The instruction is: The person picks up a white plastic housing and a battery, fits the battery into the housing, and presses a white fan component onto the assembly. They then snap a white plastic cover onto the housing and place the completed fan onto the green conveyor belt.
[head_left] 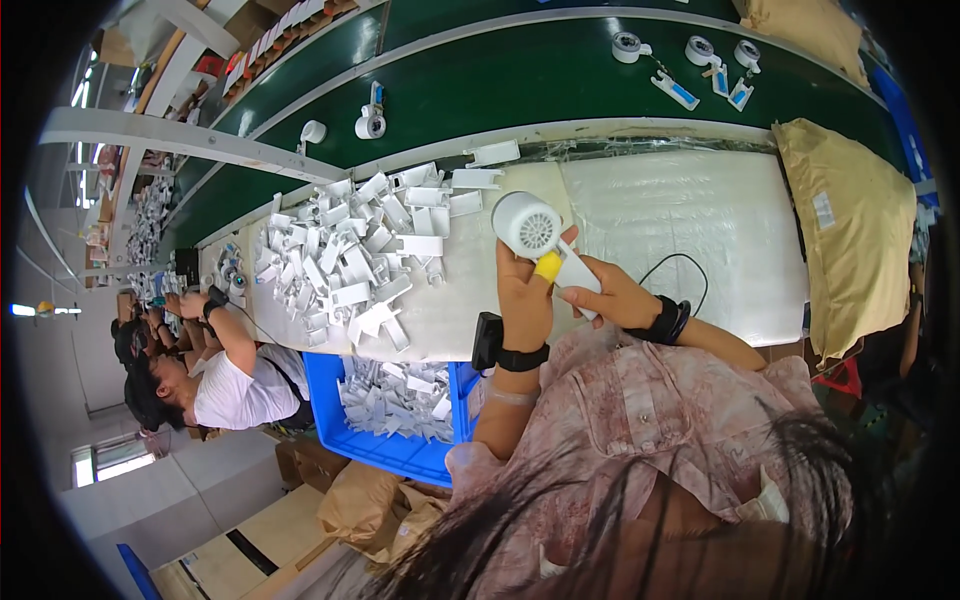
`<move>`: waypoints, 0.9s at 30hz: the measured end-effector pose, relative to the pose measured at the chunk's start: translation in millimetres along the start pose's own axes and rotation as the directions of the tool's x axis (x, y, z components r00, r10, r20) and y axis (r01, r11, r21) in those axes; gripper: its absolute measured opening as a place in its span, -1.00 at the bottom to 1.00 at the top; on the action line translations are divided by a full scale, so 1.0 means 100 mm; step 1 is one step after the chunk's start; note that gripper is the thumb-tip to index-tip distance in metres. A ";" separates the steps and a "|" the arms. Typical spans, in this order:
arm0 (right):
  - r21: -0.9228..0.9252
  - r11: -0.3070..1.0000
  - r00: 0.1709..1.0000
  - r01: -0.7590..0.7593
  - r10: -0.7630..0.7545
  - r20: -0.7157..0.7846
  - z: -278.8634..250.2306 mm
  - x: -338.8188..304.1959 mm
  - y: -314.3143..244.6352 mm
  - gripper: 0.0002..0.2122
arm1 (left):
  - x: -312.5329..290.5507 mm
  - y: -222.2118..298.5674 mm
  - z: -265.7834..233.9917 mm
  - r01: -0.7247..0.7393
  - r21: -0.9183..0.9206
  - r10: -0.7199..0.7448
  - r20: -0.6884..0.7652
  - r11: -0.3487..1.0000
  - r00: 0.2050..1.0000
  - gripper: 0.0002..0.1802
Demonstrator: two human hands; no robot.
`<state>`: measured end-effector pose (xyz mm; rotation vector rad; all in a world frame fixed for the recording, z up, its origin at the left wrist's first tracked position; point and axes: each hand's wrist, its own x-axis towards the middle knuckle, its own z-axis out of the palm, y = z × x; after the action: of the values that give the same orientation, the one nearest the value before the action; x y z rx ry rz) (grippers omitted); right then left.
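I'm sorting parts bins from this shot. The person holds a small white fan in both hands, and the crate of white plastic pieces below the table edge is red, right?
Not quite: the head view shows the crate is blue. The rest holds: left hand and right hand hold the white fan, and white plastic pieces fill the crate.

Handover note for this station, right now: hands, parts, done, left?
Left hand: gripping the white fan-like unit with a yellow-capped finger.
Right hand: holding the unit's white handle piece.
Parts: loose white plastic pieces piled on the white table; more in the blue bin below its edge.
Done: one unit in hand above the table.
Left: the pile and bin are both well stocked.
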<state>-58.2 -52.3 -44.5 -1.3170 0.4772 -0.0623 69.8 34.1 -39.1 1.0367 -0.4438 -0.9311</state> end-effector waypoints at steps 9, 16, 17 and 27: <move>-0.178 0.973 0.987 -0.148 0.134 -0.090 -0.08 0.01 -0.07 -0.41 | 0.08 -0.06 -0.14 0.196 -0.457 -0.248 -0.055 0.868 0.967 -0.53; -0.533 0.768 0.784 0.355 -0.555 -0.278 0.01 0.00 0.08 -0.43 | 0.08 -0.10 -0.03 0.073 -0.363 -0.144 -0.173 0.929 0.974 -0.50; -0.579 0.734 0.785 0.356 -0.571 -0.241 0.00 -0.01 0.08 -0.43 | 0.07 -0.12 -0.05 0.061 -0.340 -0.125 -0.168 0.939 0.978 -0.49; -0.671 0.619 0.687 0.409 -0.692 -0.220 -0.02 -0.01 0.13 -0.52 | 0.07 -0.14 0.04 -0.003 -0.446 -0.094 -0.194 0.895 0.977 -0.54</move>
<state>-62.8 -50.8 -56.9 -2.0504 0.4698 -0.8629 65.1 23.6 -50.0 0.7147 -0.0197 -0.8985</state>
